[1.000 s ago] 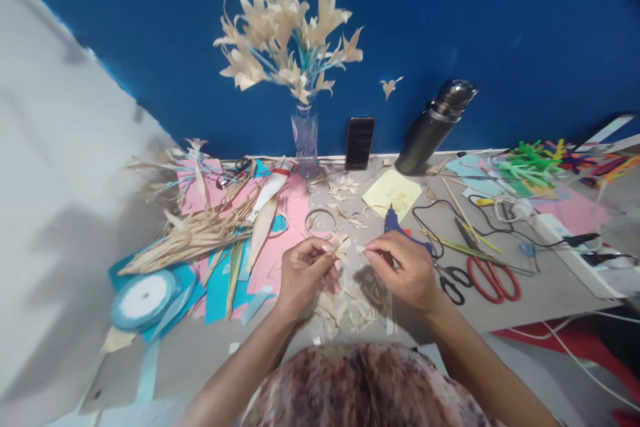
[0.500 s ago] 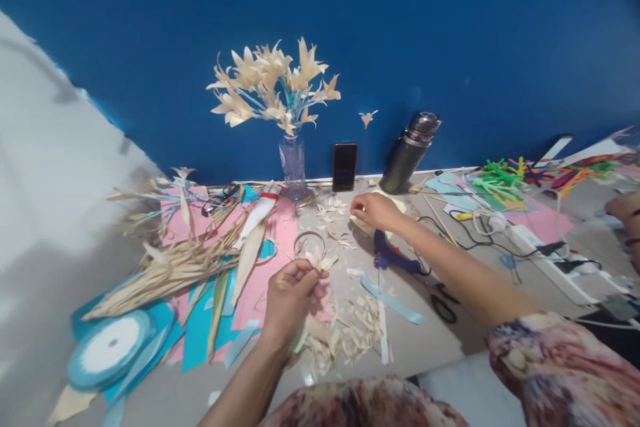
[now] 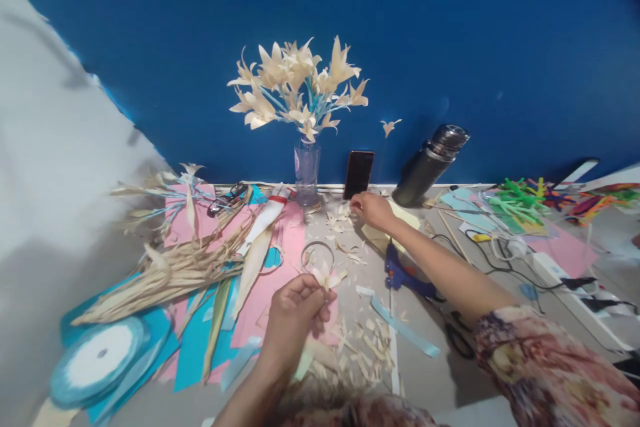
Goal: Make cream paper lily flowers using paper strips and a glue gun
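My left hand [image 3: 297, 313] is closed in a pinch on a small cream dried-husk flower [image 3: 326, 277], its petals spread above the fingertips. A grey tape ring [image 3: 318, 255] lies just beyond the flower. My right hand [image 3: 374, 212] is stretched to the back of the table, fingers bent down and pressed together at the edge of a group of cut husk petals [image 3: 339, 219]. Whatever is between those fingertips is hidden. Under my right wrist lies pale yellow paper [image 3: 410, 219]. A blue glue gun [image 3: 404, 278] rests beside my right forearm.
Husk flowers [image 3: 300, 73] stand in a clear bottle [image 3: 307, 173], beside a phone [image 3: 359, 175] and a tilted flask [image 3: 433, 167]. Dried husks [image 3: 165, 273] and a ribbon spool [image 3: 100, 353] lie left. Scissors [image 3: 459, 337], cables and a power strip [image 3: 575, 300] are right.
My right hand has moved left from the yellow paper to the cut petals. The left hand still holds the flower. The whole view has shifted slightly.
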The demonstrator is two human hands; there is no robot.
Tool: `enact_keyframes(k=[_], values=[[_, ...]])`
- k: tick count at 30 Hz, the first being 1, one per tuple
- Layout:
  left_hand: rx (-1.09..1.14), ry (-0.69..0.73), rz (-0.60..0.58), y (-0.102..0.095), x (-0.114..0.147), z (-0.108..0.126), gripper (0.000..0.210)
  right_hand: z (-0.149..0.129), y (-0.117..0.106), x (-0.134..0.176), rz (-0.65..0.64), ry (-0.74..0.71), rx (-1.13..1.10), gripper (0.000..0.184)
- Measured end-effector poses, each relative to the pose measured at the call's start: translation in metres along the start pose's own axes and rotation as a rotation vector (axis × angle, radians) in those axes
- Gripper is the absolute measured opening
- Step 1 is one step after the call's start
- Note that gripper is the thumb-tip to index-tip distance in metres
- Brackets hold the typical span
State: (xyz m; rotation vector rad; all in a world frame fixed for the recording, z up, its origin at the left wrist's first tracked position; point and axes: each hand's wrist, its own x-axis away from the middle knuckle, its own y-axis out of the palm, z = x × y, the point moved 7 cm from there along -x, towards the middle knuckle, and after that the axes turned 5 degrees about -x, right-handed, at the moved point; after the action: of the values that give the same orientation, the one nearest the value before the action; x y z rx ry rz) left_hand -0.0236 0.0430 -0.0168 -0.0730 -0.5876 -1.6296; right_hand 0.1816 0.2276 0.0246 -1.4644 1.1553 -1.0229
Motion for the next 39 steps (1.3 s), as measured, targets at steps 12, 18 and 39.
enact_keyframes(k=[12,18,39], values=[[0.013,-0.027,0.020,-0.004,-0.001,0.001,0.033,-0.018,0.023,-0.038,-0.109,-0.088,0.030,0.021],[-0.002,-0.020,0.020,-0.004,-0.002,0.002,0.029,-0.016,0.005,-0.030,-0.049,-0.099,-0.125,0.014],[0.409,0.083,0.019,0.026,0.024,0.011,0.038,-0.088,-0.005,0.196,0.413,0.100,-1.431,0.036]])
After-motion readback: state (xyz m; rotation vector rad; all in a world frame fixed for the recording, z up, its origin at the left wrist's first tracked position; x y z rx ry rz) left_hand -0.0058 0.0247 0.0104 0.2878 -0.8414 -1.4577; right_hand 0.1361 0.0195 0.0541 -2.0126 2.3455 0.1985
